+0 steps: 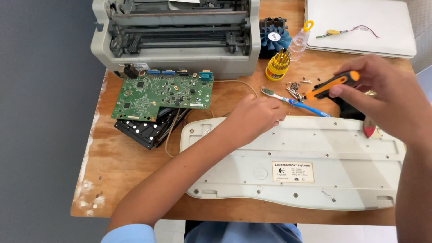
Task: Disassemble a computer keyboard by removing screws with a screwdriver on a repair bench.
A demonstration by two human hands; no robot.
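We steady the upturned keyboard (306, 166) with the left hand (254, 118) pressing flat at its far edge; the right hand (382, 92) grips the screwdriver (330, 84), which should stand vertical on each screw.

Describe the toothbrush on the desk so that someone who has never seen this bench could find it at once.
Start at the big cream keyboard lying face down on the wooden table. Just beyond its far edge, between the left hand and the right hand holding the orange-handled screwdriver, lies the toothbrush. It is the only blue-and-white thing there, long and thin, with bristles pointing left beside loose screws.
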